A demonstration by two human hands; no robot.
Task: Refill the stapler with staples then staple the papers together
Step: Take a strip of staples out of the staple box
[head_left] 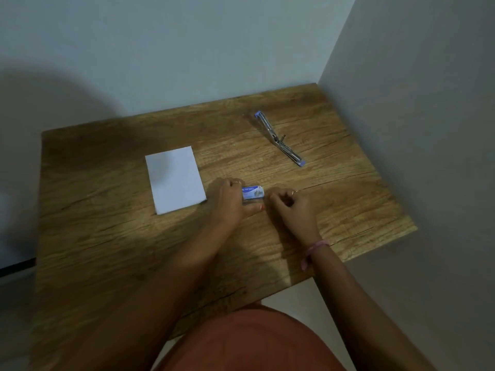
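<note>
On the wooden desk (107, 250), the left hand (227, 202) grips a small blue-and-white staple box (253, 192) near the desk's middle, fingers and thumb curled round it. The right hand (292, 207) sits just beside the box's right end, fingers curled; whether it touches the box I cannot tell. The stapler (278, 137) lies swung open toward the far right corner. The white papers (175, 179) lie left of the hands.

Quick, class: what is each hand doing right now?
Left hand: holds the staple box on the table.
Right hand: fingers curled at the box's end; grip cannot be told.
</note>
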